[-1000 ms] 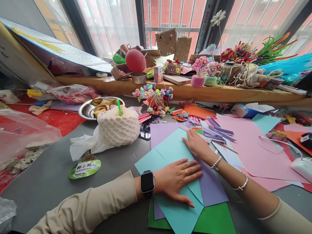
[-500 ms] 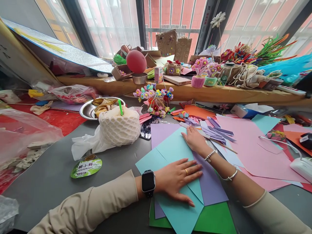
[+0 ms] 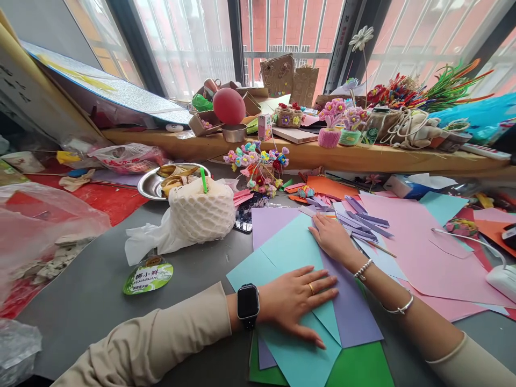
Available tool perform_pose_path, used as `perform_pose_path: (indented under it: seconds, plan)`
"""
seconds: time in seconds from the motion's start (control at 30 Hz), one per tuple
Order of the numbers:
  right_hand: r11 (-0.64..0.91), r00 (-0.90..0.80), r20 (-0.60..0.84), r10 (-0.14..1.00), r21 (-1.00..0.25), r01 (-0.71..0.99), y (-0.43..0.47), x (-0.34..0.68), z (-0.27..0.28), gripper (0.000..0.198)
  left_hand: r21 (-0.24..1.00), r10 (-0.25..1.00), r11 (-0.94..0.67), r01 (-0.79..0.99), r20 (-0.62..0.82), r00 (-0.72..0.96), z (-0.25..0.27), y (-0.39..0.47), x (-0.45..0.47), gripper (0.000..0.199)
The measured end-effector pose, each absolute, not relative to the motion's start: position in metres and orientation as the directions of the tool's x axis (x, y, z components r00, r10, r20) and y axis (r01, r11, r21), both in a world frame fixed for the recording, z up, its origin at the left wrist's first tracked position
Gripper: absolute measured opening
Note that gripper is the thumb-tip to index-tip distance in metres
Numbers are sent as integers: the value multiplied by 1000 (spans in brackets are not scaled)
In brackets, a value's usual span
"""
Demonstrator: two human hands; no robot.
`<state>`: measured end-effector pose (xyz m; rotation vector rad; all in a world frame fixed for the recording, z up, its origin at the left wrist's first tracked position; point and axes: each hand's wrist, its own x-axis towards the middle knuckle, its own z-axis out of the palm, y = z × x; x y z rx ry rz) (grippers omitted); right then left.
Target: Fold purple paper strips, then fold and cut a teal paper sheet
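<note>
My left hand (image 3: 296, 301) lies flat on a light blue sheet of paper (image 3: 278, 252), fingers spread. It wears a ring, with a black watch (image 3: 248, 303) at the wrist. At the sheet's upper right edge, my right hand (image 3: 332, 236) rests palm down with its fingers stretched out. The tip of a thin pale strip (image 3: 307, 210) shows beside those fingers; what lies under the palm is hidden. The blue sheet has creases and a folded flap near its lower right corner. Beneath it are purple paper (image 3: 355, 312) and green paper (image 3: 363, 368).
Cut purple strips (image 3: 365, 223) and large pink paper (image 3: 407, 236) lie to the right. On the left are a net-wrapped coconut (image 3: 201, 212) with a green straw, a metal dish (image 3: 147, 185) and a green label (image 3: 149, 278). Yarn flowers (image 3: 258, 164) stand behind, below a wooden ledge (image 3: 298, 153).
My right hand has slid slightly right and toward me along the paper's edge. My left hand stays flat on the sheet. The whole view has shifted a little.
</note>
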<state>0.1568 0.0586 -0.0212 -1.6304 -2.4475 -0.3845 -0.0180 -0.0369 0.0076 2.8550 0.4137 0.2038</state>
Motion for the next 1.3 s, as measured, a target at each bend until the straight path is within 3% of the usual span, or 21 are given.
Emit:
perform_pose_path:
  seconds: [0.23,0.33,0.43,0.6,0.83,1.03,1.3]
  plan:
    - [335,-366,278,888,154,930,68,166,-7,22,257,304,-928,269,110,946,16,-35,-16,65]
    - [328,-367,282,887,176,928,72,167,-5,22,244,375,-909,339,117,920,18,-27,-18,62]
    - [321,-343,350,872,120,939,72,171,-4,24,182,479,-873,453,141,866,14,-17,-23,66]
    - [419,-380,476,793,28,908,50,174,-4,20,162,507,-856,490,80,858,3,-8,-32,67]
    - [452,-471,365,803,143,881,27,165,-11,18,187,506,-853,487,70,859,4,-11,-32,63]
    - [384,-446,365,817,231,894,46,165,-17,21,193,508,-851,489,68,858,4,-11,-33,63]
    - [300,-368,277,887,258,918,53,152,-6,17,179,508,-853,489,80,857,3,-11,-33,64]
